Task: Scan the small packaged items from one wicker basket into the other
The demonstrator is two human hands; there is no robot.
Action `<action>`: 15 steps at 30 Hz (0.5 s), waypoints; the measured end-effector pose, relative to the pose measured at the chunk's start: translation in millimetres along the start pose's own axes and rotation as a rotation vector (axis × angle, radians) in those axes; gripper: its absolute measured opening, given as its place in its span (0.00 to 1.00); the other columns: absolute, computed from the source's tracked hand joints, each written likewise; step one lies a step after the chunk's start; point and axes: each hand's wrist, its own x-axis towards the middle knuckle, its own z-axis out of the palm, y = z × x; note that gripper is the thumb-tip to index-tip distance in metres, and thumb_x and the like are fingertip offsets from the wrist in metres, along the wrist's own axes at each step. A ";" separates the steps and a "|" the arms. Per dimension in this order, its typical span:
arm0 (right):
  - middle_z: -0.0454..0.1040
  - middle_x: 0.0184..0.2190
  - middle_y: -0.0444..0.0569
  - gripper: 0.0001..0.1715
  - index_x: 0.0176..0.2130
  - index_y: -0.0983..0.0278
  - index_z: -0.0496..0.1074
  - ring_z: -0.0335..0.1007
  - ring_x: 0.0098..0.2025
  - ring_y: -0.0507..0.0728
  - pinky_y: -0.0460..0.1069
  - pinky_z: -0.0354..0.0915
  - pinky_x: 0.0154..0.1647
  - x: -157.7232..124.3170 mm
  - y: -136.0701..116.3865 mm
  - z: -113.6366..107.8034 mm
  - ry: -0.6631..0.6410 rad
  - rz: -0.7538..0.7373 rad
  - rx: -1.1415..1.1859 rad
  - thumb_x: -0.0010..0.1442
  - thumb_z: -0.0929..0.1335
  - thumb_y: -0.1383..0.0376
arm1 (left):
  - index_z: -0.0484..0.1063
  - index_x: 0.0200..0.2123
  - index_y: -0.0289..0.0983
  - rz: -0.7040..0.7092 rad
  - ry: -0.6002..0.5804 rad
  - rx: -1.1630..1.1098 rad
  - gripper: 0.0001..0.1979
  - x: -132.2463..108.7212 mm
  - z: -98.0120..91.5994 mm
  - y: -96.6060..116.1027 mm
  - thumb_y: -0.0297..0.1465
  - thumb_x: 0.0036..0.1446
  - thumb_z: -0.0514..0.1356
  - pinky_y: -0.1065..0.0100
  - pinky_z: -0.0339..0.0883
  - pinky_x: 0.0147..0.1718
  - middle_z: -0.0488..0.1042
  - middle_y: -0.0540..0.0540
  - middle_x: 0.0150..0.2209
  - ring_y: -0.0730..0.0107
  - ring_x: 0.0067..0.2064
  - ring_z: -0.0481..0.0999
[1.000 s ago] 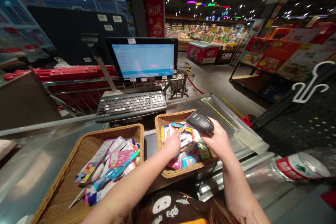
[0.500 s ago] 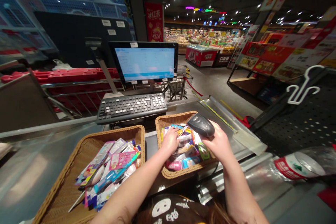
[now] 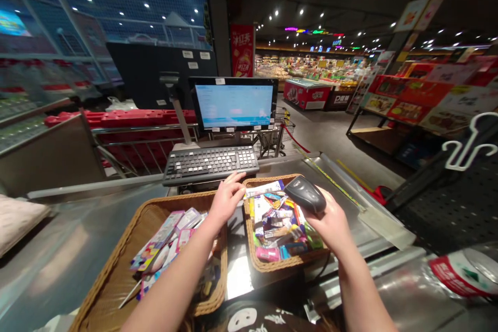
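In my right hand (image 3: pixel 332 220) is a black handheld barcode scanner (image 3: pixel 305 194), held over the right side of a small wicker basket (image 3: pixel 272 265). That basket is heaped with small packaged goods, a pink packet (image 3: pixel 267 254) among them. My left hand (image 3: pixel 229 198) is at its far left rim, thumb and fingertips on the end of a slim white-and-blue packet (image 3: pixel 265 188). A larger wicker basket (image 3: pixel 112 254) lies to the left, partly filled with colourful packaged items such as a pink card pack (image 3: pixel 182 238); my left forearm hides some of them.
Behind the baskets are a black keyboard (image 3: pixel 212 162) and a lit monitor (image 3: pixel 235 105). A white hanger (image 3: pixel 467 145) hangs at right above a roll of plastic bags or film (image 3: pixel 462 272). The metal counter (image 3: pixel 70 233) extends left, with a pale cushion-like bag (image 3: pixel 19 220) on it.
My left hand has come out of the small basket's contents, moving up and left with the slim packet. My right hand still holds the scanner. The view has shifted slightly.
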 end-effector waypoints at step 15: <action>0.74 0.49 0.54 0.20 0.45 0.60 0.73 0.61 0.61 0.68 0.66 0.56 0.63 22.0 -95.9 22.6 -0.103 -0.306 0.137 0.50 0.67 0.69 | 0.71 0.25 0.40 -0.046 0.334 0.305 0.16 -45.7 -117.2 0.0 0.37 0.59 0.49 0.34 0.39 0.62 0.64 0.47 0.63 0.51 0.70 0.45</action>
